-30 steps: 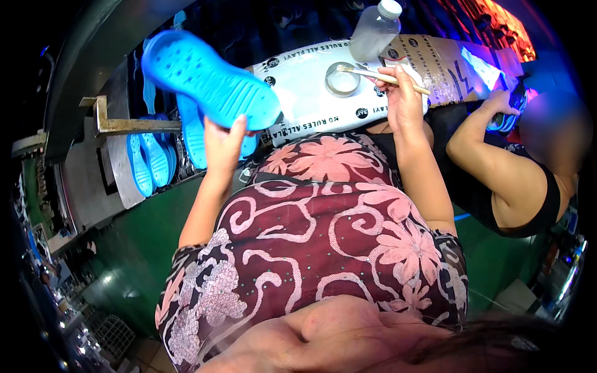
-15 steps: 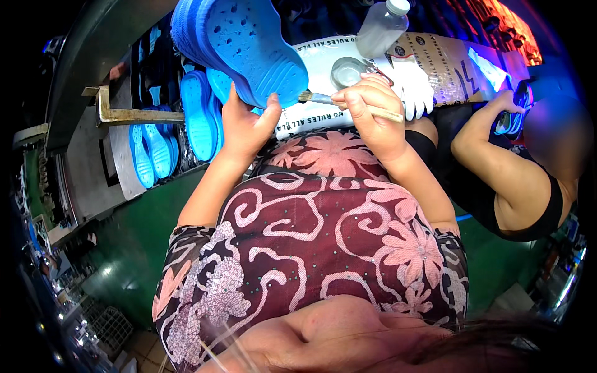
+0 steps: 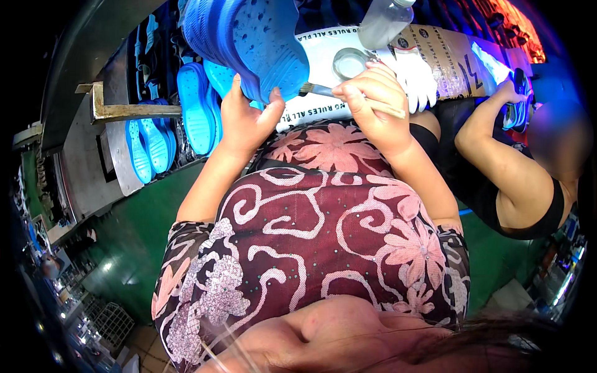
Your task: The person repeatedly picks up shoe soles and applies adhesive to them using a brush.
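Note:
A thick stack of blue perforated shoe soles [image 3: 267, 53] is in my left hand [image 3: 247, 121], gripped at its near end with the thumb along the edge. My right hand [image 3: 380, 110] pinches a flat paintbrush [image 3: 322, 91] with a pale handle. The brush's bristles meet the right edge of the soles close to my left thumb. Just beyond my right fingers stands a small round clear dish [image 3: 350, 64], and a clear bottle with a white cap [image 3: 382, 26] is behind it.
A white glove [image 3: 418, 78] lies on the printed covering [image 3: 320, 110]. More blue soles [image 3: 198, 109] rest at the left by a metal bracket [image 3: 140, 112]. A co-worker [image 3: 507, 165] sits at the right, handling a strappy item under blue light.
The stack of soles has tilted, its upper face turning slightly away, and shifted a little right. The paintbrush still meets its edge, marginally lower and further right.

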Demonstrator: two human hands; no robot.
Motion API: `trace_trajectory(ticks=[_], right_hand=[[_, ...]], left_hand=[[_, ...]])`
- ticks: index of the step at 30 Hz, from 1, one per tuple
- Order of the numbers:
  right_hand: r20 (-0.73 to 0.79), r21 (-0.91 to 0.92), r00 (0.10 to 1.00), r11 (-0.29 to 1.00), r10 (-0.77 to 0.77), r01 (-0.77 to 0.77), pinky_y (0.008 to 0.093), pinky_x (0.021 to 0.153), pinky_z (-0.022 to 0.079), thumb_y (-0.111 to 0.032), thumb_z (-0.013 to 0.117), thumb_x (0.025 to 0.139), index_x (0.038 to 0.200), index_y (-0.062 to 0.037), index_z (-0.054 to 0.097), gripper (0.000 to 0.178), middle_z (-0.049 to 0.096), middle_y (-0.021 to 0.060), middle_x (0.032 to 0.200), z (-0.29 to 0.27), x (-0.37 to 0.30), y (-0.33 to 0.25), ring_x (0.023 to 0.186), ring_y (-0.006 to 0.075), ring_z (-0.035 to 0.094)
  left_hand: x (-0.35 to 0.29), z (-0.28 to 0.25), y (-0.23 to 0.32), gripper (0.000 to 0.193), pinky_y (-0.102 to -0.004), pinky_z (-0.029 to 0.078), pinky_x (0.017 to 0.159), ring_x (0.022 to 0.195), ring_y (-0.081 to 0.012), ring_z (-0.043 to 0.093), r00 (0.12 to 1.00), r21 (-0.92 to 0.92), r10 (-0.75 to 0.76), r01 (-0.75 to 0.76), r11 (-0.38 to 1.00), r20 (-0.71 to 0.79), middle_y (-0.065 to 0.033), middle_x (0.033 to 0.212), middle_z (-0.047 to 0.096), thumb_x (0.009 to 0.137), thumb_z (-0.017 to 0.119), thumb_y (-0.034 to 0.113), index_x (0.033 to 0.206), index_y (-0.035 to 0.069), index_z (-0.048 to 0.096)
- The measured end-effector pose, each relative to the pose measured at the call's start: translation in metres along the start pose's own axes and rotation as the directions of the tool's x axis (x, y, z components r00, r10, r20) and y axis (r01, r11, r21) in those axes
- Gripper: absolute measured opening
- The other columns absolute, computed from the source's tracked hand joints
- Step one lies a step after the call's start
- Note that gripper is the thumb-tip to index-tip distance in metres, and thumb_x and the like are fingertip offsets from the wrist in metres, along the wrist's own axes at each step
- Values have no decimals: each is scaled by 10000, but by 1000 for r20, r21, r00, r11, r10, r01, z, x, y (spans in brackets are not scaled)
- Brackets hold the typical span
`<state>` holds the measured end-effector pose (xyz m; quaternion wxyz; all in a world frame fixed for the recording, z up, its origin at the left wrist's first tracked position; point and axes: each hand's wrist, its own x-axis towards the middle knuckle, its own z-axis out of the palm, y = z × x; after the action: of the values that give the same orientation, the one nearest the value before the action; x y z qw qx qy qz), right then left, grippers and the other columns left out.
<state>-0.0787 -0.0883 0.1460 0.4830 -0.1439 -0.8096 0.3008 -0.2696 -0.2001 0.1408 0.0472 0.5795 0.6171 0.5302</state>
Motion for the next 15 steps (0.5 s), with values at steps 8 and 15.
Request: trace_trajectory(ticks=[8, 15], right_hand=[[21, -103, 1000, 995, -15, 17, 317, 634, 366, -132, 625, 764, 667, -63, 632, 120, 548, 39, 570, -6, -2, 3, 547, 221, 492], [25, -46, 999, 998, -42, 43, 316, 640, 371, -151, 637, 761, 656, -60, 630, 139, 542, 34, 567, 0, -1, -2, 546, 212, 499]], left_hand=[[-1, -2, 0, 377, -280, 493, 657, 696, -217, 642, 999, 57, 21, -22, 998, 30, -138, 817, 641, 672, 633, -2, 1019, -60, 495], [-4, 2, -3, 373, -285, 494, 625, 650, -232, 637, 998, 131, 56, -59, 990, 26, -139, 773, 639, 660, 642, 9, 995, -67, 496]])
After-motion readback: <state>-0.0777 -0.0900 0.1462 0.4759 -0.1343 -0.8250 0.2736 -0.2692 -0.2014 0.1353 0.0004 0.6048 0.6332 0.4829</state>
